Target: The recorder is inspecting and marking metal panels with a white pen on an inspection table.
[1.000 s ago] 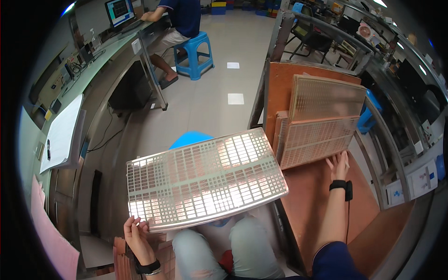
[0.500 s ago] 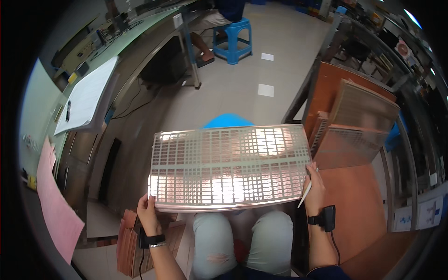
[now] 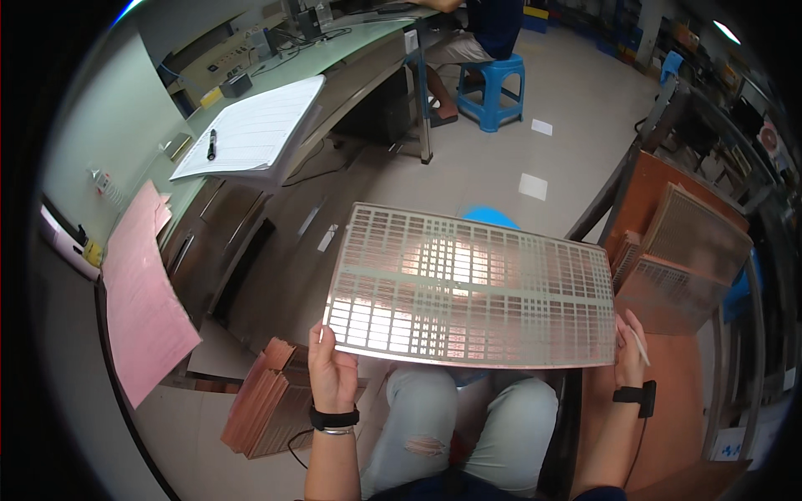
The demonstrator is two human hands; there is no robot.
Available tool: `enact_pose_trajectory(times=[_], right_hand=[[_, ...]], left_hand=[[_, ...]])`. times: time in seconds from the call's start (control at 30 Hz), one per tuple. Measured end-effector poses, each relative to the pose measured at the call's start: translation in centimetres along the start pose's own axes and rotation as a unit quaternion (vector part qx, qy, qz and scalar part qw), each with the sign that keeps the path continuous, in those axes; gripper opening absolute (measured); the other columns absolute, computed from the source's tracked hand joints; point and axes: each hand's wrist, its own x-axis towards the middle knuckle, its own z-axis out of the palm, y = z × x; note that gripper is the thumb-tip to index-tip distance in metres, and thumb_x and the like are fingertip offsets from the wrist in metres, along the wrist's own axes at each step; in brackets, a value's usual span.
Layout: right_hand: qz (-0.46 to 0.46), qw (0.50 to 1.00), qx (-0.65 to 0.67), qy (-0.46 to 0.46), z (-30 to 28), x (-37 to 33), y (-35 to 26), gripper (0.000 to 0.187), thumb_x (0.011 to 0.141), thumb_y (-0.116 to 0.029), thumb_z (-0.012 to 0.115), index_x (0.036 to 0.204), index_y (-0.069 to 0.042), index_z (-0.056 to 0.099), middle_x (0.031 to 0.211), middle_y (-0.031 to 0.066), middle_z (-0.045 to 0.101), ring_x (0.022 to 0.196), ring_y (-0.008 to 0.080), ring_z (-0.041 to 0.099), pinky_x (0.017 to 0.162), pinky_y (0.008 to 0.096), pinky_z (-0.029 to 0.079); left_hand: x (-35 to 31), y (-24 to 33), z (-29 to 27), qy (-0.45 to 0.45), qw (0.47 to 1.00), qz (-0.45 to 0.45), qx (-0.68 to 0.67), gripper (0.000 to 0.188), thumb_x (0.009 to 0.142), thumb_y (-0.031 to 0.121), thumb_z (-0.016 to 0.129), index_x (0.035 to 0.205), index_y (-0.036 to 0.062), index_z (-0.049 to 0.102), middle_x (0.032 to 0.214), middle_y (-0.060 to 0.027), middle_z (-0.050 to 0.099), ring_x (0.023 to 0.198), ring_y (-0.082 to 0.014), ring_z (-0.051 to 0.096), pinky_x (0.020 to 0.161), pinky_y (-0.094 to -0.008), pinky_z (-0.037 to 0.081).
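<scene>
Perforated metal sheet (image 3: 472, 288), a wide thin grid panel with many rectangular slots, is held up in the air over the person's lap, not resting on any desk; it lies roughly flat and faces the camera, with light shining through the slots. It looks light but springy: thin stock like this likely flexes and bows if held at one end only, and the punched edges may be sharp, so holding both lower corners, as here, is probably the sound grip. It is stiff enough to keep its plane between two hands, judging by the mostly straight outline. Left hand (image 3: 332, 371) is closed on the lower left corner, thumb on the near face, fingers behind and hidden. Right hand (image 3: 628, 355) pinches the lower right corner, and a thin pale stick or pen (image 3: 639, 345) shows along its fingers. Both forearms rise from the lower edge with wrists bent back; each wrist wears a dark band. To the left, a stack of copper-coloured sheets (image 3: 271, 399) sits on a low surface. At right, more grid panels (image 3: 681, 250) lean on an orange-brown bench (image 3: 668, 434). The far desk (image 3: 351, 50) carries a white paper pad (image 3: 251, 129).
</scene>
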Motion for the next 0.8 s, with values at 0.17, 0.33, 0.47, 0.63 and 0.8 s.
enact_pose_trajectory(times=[0.17,0.33,0.47,0.63,0.8], right_hand=[[0.140,0.967,0.209,-0.033,-4.4,-2.2,-2.2,0.046,0.096,-0.029,0.044,0.130,0.002,0.041,0.119,0.0165,0.056,0.105,0.0201,0.057,0.085,0.0302,0.049],[0.150,0.952,0.263,-0.038,-6.3,-5.7,-3.2,0.037,0.096,-0.028,0.044,0.120,0.001,0.050,0.115,0.0114,0.059,0.101,0.0180,0.058,0.087,0.0312,0.048],[0.139,0.927,0.346,0.027,-3.1,-7.2,-4.0,0.034,0.096,-0.027,0.044,0.117,0.000,0.051,0.113,0.0114,0.059,0.102,0.0199,0.057,0.089,0.0341,0.046],[0.149,0.891,0.427,0.044,4.9,-10.8,-6.6,0.035,0.096,-0.024,0.045,0.121,0.000,0.046,0.116,0.0107,0.057,0.102,0.0215,0.057,0.091,0.0352,0.044],[0.161,0.918,0.359,-0.054,8.0,-14.0,-7.6,0.033,0.094,-0.017,0.048,0.122,0.000,0.042,0.115,0.0103,0.055,0.102,0.0204,0.056,0.092,0.0357,0.045]], left_hand=[[-0.5,0.2,-0.9,0.003,0.999,-0.023,-0.027,0.023,0.096,0.020,0.047,0.114,0.0056,0.047,0.115,-0.0077,0.056,0.106,-0.0186,0.055,0.092,-0.0344,0.046],[1.4,0.0,-0.3,-0.038,0.996,-0.047,-0.068,0.028,0.097,0.023,0.044,0.116,0.0035,0.051,0.114,-0.0080,0.059,0.104,-0.0173,0.057,0.092,-0.0328,0.046],[0.1,-1.8,4.5,-0.032,0.992,-0.059,-0.104,0.036,0.097,0.025,0.043,0.125,0.0026,0.043,0.124,-0.0107,0.052,0.112,-0.0196,0.053,0.095,-0.0342,0.044],[-7.2,-6.1,9.8,-0.179,0.973,-0.122,-0.075,0.044,0.096,0.013,0.044,0.136,0.0038,0.029,0.131,-0.0110,0.044,0.120,-0.0204,0.044,0.099,-0.0379,0.040],[-7.8,-6.8,8.9,-0.157,0.974,-0.155,-0.057,0.042,0.095,0.010,0.044,0.134,0.0061,0.030,0.125,-0.0092,0.048,0.109,-0.0199,0.053,0.093,-0.0356,0.046]])
